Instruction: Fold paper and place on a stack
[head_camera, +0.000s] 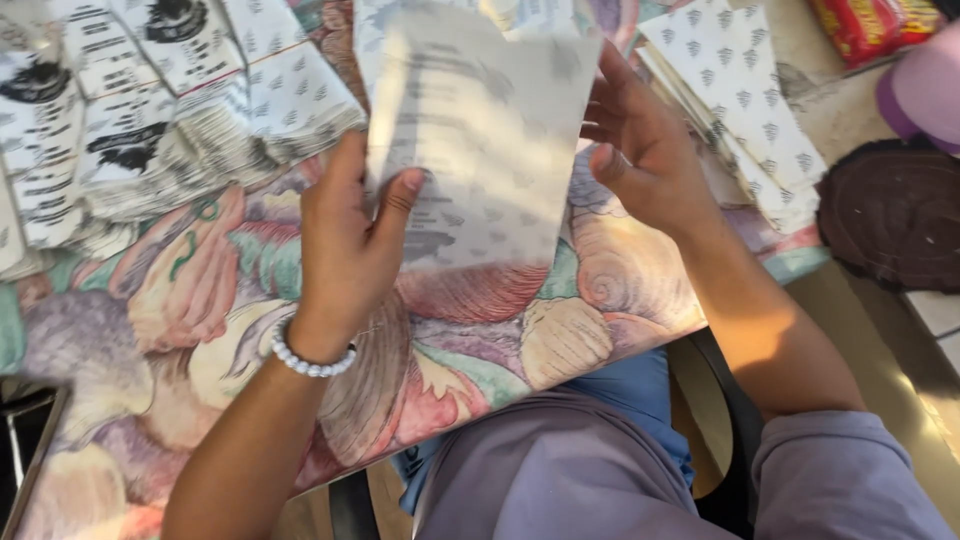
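Note:
I hold a white printed paper sheet (480, 140) up over a board with a colourful shell pattern (200, 300). My left hand (345, 240) grips the sheet's lower left edge, thumb on its front. A white bead bracelet (308, 360) circles that wrist. My right hand (640, 150) is at the sheet's right edge, fingers spread behind and beside it. The sheet is blurred and light shines through it.
A fanned pile of folded printed paper pieces (130, 130) lies at the upper left. A stack of white sheets with small tree marks (740, 100) sits at the upper right. A dark round mat (890, 215), a purple thing (925, 90) and a red packet (870, 25) lie on the right.

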